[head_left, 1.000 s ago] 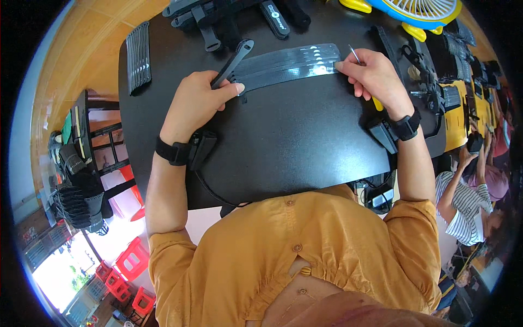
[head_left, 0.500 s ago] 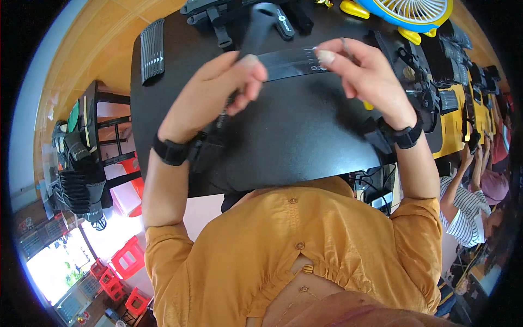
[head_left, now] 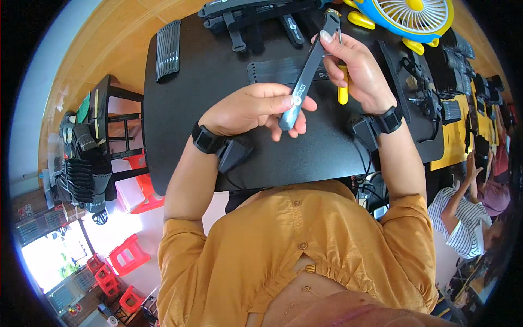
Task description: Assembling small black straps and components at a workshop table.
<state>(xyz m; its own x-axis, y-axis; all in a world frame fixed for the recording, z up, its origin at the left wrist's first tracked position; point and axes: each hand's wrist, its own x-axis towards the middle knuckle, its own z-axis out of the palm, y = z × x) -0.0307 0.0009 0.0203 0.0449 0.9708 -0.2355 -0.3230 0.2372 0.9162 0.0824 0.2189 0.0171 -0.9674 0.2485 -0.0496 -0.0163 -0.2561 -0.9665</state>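
A flat black strap [head_left: 309, 70] with pale markings slants up and to the right between my two hands. My left hand [head_left: 256, 108] pinches its lower part, thumb on top and fingers beneath. Its upper end, which has a slot, lies under the thumb of my right hand [head_left: 360, 68]. Within the right hand's fingers is also a yellow-handled tool [head_left: 342, 92]; a thin metal part shows near the fingertips, but its kind is unclear. Several flat black strips [head_left: 269, 72] lie on the dark table [head_left: 294, 158] behind the strap, partly hidden by it.
A stack of black strips [head_left: 168, 52] lies at the table's left. Black straps [head_left: 236, 34] are piled at the back, beside a blue and yellow fan [head_left: 414, 19]. More black gear [head_left: 422, 90] lies at right. Beyond it, a person in a striped shirt [head_left: 460, 223] is at work.
My left hand has moved right and nearer to me, bringing the strap across. My right thumb now presses on the strap's upper end, and the yellow handle shows more fully.
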